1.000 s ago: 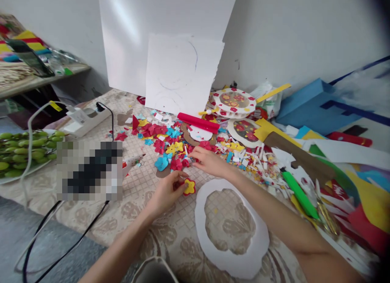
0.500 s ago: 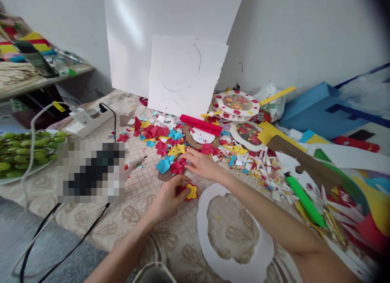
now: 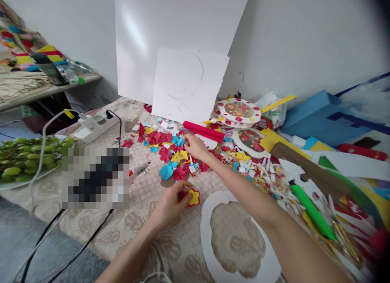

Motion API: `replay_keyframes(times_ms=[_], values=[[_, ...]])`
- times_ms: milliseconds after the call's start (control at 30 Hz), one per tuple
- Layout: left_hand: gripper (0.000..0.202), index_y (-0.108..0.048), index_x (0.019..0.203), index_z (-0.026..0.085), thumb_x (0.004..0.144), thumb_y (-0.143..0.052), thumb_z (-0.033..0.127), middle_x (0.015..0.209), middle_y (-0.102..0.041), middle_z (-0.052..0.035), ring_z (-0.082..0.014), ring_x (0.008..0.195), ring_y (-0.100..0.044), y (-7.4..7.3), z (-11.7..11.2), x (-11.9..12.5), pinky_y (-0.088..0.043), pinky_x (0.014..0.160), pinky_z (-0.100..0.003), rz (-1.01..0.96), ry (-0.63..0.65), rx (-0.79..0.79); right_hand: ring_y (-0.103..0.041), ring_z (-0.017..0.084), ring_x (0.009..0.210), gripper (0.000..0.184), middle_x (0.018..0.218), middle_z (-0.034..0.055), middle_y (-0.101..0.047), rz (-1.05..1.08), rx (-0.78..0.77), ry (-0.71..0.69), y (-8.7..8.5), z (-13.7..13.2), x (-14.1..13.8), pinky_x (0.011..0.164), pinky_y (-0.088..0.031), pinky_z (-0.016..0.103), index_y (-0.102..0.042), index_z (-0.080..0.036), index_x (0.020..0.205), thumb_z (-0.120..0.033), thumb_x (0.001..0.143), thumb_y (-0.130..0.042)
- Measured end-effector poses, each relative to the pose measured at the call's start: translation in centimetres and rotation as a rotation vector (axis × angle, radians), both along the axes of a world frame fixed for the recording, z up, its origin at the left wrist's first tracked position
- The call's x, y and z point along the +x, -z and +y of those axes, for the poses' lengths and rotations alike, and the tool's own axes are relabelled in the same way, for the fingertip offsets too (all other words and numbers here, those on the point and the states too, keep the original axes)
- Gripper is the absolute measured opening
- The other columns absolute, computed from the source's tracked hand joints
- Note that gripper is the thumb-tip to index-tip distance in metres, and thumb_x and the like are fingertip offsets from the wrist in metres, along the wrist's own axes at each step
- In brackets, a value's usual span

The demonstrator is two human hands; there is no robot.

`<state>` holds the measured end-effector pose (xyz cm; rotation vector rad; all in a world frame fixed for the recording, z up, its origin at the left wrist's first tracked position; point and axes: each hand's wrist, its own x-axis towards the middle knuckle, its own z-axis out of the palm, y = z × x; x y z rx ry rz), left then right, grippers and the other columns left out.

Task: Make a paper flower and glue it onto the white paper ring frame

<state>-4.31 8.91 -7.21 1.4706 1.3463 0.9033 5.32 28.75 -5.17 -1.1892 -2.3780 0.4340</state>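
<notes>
The small flower of yellow paper layered on red (image 3: 193,197) lay at the fingertips of the person's left hand (image 3: 174,202), just to their right, between that hand and the wide white ring of cut paper (image 3: 207,230). The left hand was drawn into a narrow grip, thumb and fingers seeming to pinch the flower's left edge; whether the flower also touched the beige patterned tablecloth (image 3: 128,222) could not be told. Roughly as wide as long, it showed no long axis. The right hand (image 3: 196,148) was out beyond it, farther from the person, its forearm slanting in from the lower right. Its fingers were curled, tips close together, over the loose heap of red, blue and yellow paper flowers (image 3: 165,154), most of which spread to the left of those tips; whether they had hold of a piece could not be made out. The rolled sheet of glossy red material (image 3: 204,131) lay just beyond. The right hand was nearer the heap's far side, the left nearer its front edge. As for writing, the white plastic bag with green print (image 3: 278,112) bore marks too small to read, the white plug adapter (image 3: 90,122) carried unreadable ones, and the upright white sheet (image 3: 189,84) showed only thin curved lines, no letters
</notes>
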Motion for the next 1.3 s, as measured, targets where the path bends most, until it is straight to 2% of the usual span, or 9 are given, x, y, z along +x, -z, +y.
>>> replay_keyframes(times_ms=[100,233,400,533,667,767,867,1100,1300], values=[[0.022,-0.057,0.101,0.014,0.082,-0.053,0.024,0.070,-0.058,-0.0004,-0.0115,0.061,-0.052,0.1,0.0,0.0,-0.038,0.056,-0.023,-0.028,-0.007,-0.004,-0.060,0.015,0.070,0.019,0.076,0.0013,-0.064,0.072,-0.020,-0.042,0.2,0.6,0.0,0.067,-0.045,0.025,-0.057,-0.018,0.086,-0.004,0.074,-0.050],[0.022,-0.057,0.102,0.015,0.082,-0.053,0.023,0.071,-0.059,-0.0008,-0.0118,0.061,-0.053,-0.1,-0.1,0.1,-0.039,0.057,-0.023,-0.030,0.001,0.000,-0.062,0.014,0.074,0.018,0.086,0.0026,-0.066,0.195,-0.007,-0.081,-0.1,0.4,1.1,0.068,-0.047,0.024,-0.057,-0.018,0.093,-0.009,0.080,-0.047],[0.022,-0.057,0.102,0.014,0.082,-0.052,0.023,0.071,-0.058,-0.0010,-0.0118,0.061,-0.052,-0.3,-0.1,0.1,-0.039,0.057,-0.023,-0.022,0.008,0.003,-0.061,0.019,0.091,0.027,0.100,0.0065,-0.064,0.260,0.192,-0.156,-0.3,-0.1,2.3,0.080,-0.048,0.031,-0.058,-0.020,0.105,-0.010,0.084,-0.044],[0.022,-0.058,0.100,0.013,0.081,-0.052,0.023,0.069,-0.057,-0.0006,-0.0115,0.060,-0.050,-0.3,0.0,0.0,-0.038,0.056,-0.023,-0.002,-0.001,0.009,-0.059,0.020,0.096,0.028,0.102,0.0086,-0.062,0.228,0.270,-0.116,-0.6,-0.5,2.6,0.085,-0.046,0.033,-0.060,-0.019,0.104,-0.010,0.084,-0.042],[0.020,-0.060,0.096,0.013,0.081,-0.051,0.023,0.070,-0.059,-0.0022,-0.0124,0.061,-0.052,-0.4,0.0,0.0,-0.039,0.056,-0.023,0.018,-0.007,0.007,-0.059,0.017,0.077,0.015,0.086,0.0055,-0.061,0.345,0.145,-0.028,-0.9,-1.1,3.0,0.072,-0.048,0.029,-0.060,-0.018,0.082,-0.011,0.079,-0.047],[0.016,-0.062,0.089,0.014,0.080,-0.052,0.023,0.072,-0.063,-0.0037,-0.0133,0.063,-0.054,-0.6,-0.1,-0.1,-0.039,0.057,-0.023,0.057,0.000,0.015,-0.059,0.014,0.064,0.005,0.078,0.0022,-0.061,0.474,-0.137,0.025,-0.6,-1.7,3.7,0.061,-0.047,0.027,-0.055,-0.019,0.078,-0.017,0.076,-0.051],[0.014,-0.063,0.085,0.015,0.080,-0.052,0.022,0.070,-0.063,-0.0028,-0.0131,0.062,-0.054,-0.9,-0.1,-0.1,-0.039,0.058,-0.023,0.086,0.017,0.040,-0.060,0.013,0.055,0.006,0.070,-0.0004,-0.061,0.547,-0.359,0.027,0.0,-2.2,4.3,0.051,-0.044,0.024,-0.052,-0.019,0.081,-0.024,0.077,-0.051],[0.015,-0.064,0.085,0.015,0.081,-0.053,0.025,0.069,-0.064,-0.0021,-0.0126,0.059,-0.053,-0.6,-0.1,-0.1,-0.039,0.056,-0.023,0.092,-0.005,0.074,-0.059,0.012,0.064,0.017,0.076,0.0002,-0.063,0.583,-0.403,-0.011,0.2,-3.3,5.1,0.060,-0.047,0.024,-0.057,-0.017,0.082,-0.027,0.069,-0.062],[0.016,-0.065,0.088,0.015,0.082,-0.053,0.025,0.076,-0.067,-0.0044,-0.0142,0.063,-0.057,-0.9,-0.2,0.2,-0.041,0.058,-0.023,0.124,0.004,0.078,-0.048,0.008,0.045,0.013,0.059,-0.0037,-0.057,0.599,-0.514,-0.003,-0.4,-5.0,5.7,0.044,-0.037,0.019,-0.054,-0.018,0.074,-0.030,0.072,-0.059]])
